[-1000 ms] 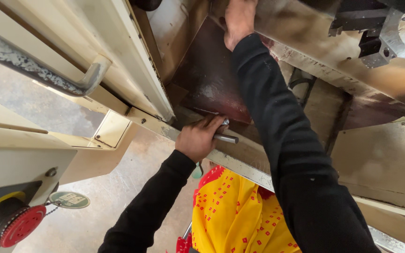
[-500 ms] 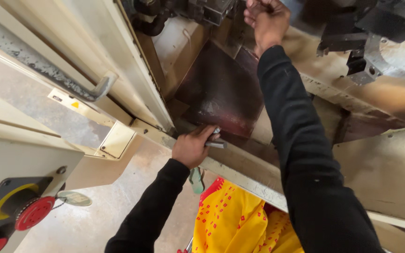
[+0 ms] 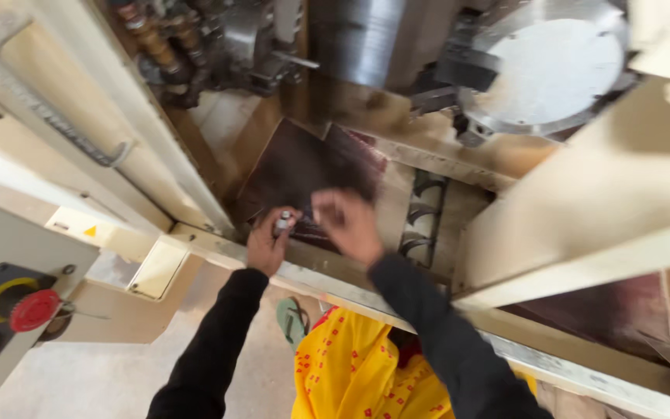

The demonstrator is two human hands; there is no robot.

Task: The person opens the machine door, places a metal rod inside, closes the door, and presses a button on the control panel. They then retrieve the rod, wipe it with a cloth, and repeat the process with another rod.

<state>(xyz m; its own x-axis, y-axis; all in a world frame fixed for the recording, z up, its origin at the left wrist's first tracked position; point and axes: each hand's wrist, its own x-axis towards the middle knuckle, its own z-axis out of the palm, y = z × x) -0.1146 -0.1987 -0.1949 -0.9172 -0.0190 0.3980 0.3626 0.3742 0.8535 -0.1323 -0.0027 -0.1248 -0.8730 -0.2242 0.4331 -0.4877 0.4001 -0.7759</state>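
My left hand [image 3: 269, 244] grips a small silver metal cylinder [image 3: 281, 223] at the front ledge [image 3: 219, 250] of an open beige machine. My right hand [image 3: 348, 225] is blurred with motion and hovers just right of the cylinder, fingers bent, nothing visibly in it. Both hands are over a dark brown slanted metal plate [image 3: 304, 167] inside the machine. Black sleeves cover both arms.
A beige sliding door with a long handle [image 3: 63, 128] stands at the left. A control panel with a red round button [image 3: 34, 309] is at the lower left. A large silver chuck disc [image 3: 552, 66] sits at the upper right. Yellow patterned clothing [image 3: 350, 372] hangs below.
My right hand has come down from high inside the machine to beside my left hand. The view has tilted up, showing more of the chuck and the machine's interior.
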